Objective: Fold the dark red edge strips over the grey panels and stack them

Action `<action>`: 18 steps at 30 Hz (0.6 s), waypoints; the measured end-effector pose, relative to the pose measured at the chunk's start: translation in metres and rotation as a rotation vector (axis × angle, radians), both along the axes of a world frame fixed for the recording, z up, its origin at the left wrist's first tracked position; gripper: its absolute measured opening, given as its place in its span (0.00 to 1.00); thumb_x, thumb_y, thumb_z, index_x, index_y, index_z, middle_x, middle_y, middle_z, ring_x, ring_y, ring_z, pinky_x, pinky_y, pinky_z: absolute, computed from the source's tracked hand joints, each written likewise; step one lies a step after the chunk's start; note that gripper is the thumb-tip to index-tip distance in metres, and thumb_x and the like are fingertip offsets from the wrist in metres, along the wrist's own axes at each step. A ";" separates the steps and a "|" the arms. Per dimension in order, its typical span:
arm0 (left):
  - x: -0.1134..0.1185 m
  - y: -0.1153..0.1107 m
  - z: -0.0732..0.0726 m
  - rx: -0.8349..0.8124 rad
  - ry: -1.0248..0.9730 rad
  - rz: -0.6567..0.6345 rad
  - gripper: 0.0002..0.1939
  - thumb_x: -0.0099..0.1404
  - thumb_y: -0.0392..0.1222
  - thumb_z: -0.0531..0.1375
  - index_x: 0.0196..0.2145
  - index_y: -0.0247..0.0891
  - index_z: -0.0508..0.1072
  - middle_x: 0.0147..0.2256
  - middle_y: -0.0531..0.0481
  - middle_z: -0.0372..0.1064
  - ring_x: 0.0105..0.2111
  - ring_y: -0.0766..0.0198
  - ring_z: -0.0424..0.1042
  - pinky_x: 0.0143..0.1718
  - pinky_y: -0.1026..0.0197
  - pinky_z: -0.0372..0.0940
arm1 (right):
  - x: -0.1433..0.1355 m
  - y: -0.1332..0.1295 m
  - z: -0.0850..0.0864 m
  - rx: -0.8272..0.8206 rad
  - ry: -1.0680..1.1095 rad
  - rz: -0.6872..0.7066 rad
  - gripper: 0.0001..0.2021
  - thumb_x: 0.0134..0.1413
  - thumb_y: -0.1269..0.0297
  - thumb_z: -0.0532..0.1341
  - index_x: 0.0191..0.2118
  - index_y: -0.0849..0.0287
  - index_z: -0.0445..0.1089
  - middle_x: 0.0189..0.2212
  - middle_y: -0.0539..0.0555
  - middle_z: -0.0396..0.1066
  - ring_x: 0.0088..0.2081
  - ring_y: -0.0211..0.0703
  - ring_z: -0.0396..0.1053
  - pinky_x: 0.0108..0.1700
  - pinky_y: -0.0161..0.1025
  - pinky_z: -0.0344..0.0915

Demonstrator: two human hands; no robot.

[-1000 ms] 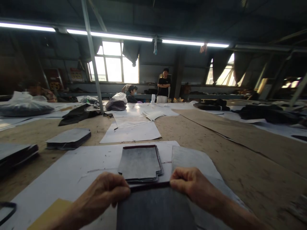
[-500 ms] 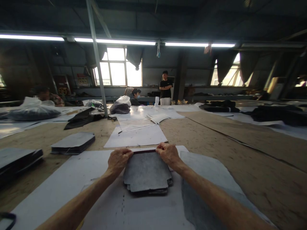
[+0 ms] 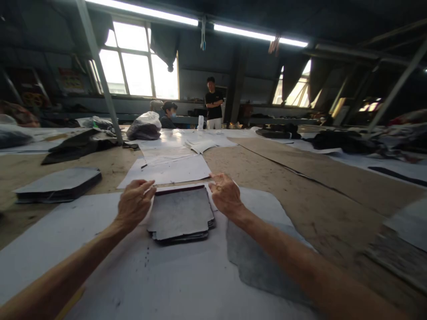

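A stack of grey cut fabric pieces [image 3: 183, 215] with notched corners lies flat in front of me on white paper. Along its far edge runs a narrow dark red strip [image 3: 180, 190]. My left hand [image 3: 135, 204] is at the far left corner of the stack, its fingers loosely bent and apart with nothing visible in them. Just off the far right corner is my right hand [image 3: 225, 195], open, thumb and fingers apart. A larger grey sheet [image 3: 267, 262] lies partly beneath my right forearm.
Another grey stack [image 3: 60, 184] sits to the left on the brown table covering [image 3: 333, 213]. Farther off are a white sheet [image 3: 163, 171], a plastic bag [image 3: 144, 126] and dark cloth [image 3: 333, 141]. A metal pole [image 3: 100, 71] rises at left. Two people are across the table.
Both hands have let go of the dark red strip and moved apart to either side. It now lies along the stack's far edge. The view has turned slightly right and tilted down.
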State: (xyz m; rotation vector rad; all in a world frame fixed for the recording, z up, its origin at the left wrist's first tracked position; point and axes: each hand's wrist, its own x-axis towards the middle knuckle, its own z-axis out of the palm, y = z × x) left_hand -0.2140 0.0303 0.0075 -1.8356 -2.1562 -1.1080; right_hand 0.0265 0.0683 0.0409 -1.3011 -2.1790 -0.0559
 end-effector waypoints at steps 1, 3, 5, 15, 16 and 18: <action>-0.001 -0.009 0.004 0.010 -0.001 -0.012 0.16 0.63 0.44 0.51 0.45 0.35 0.69 0.47 0.43 0.62 0.45 0.56 0.64 0.48 0.53 0.59 | 0.014 -0.015 0.005 -0.022 -0.023 0.021 0.11 0.59 0.64 0.54 0.45 0.61 0.65 0.43 0.55 0.66 0.41 0.41 0.66 0.44 0.44 0.63; 0.001 -0.031 0.009 -0.009 0.001 -0.094 0.17 0.61 0.48 0.53 0.43 0.39 0.71 0.45 0.46 0.64 0.40 0.57 0.67 0.43 0.56 0.62 | 0.044 -0.051 0.010 -0.090 -0.091 0.111 0.07 0.56 0.67 0.56 0.38 0.59 0.71 0.35 0.53 0.70 0.36 0.37 0.67 0.42 0.35 0.62; 0.011 -0.058 0.009 -0.014 0.019 -0.191 0.16 0.57 0.51 0.55 0.40 0.43 0.73 0.43 0.50 0.66 0.36 0.59 0.69 0.40 0.59 0.64 | 0.074 -0.090 0.009 -0.147 -0.166 0.195 0.05 0.47 0.67 0.62 0.34 0.58 0.72 0.29 0.51 0.70 0.32 0.38 0.67 0.36 0.34 0.63; 0.114 -0.115 -0.012 0.016 0.057 -0.752 0.13 0.60 0.34 0.50 0.37 0.42 0.73 0.35 0.47 0.69 0.35 0.63 0.70 0.36 0.63 0.68 | 0.111 -0.145 -0.026 0.148 -0.516 0.351 0.16 0.35 0.83 0.51 0.32 0.65 0.69 0.30 0.58 0.69 0.32 0.46 0.65 0.35 0.39 0.63; 0.121 -0.116 -0.013 0.015 0.061 -0.777 0.13 0.60 0.33 0.50 0.38 0.41 0.72 0.35 0.46 0.69 0.35 0.63 0.70 0.36 0.62 0.68 | 0.111 -0.143 -0.028 0.158 -0.458 0.355 0.16 0.36 0.83 0.51 0.33 0.65 0.69 0.30 0.58 0.69 0.32 0.46 0.65 0.35 0.39 0.63; 0.132 -0.117 -0.015 0.028 0.067 -0.807 0.14 0.60 0.32 0.49 0.39 0.39 0.71 0.36 0.46 0.69 0.35 0.62 0.69 0.37 0.60 0.67 | 0.113 -0.137 -0.032 0.116 -0.287 0.310 0.15 0.40 0.81 0.51 0.34 0.64 0.68 0.29 0.56 0.69 0.31 0.43 0.66 0.34 0.37 0.63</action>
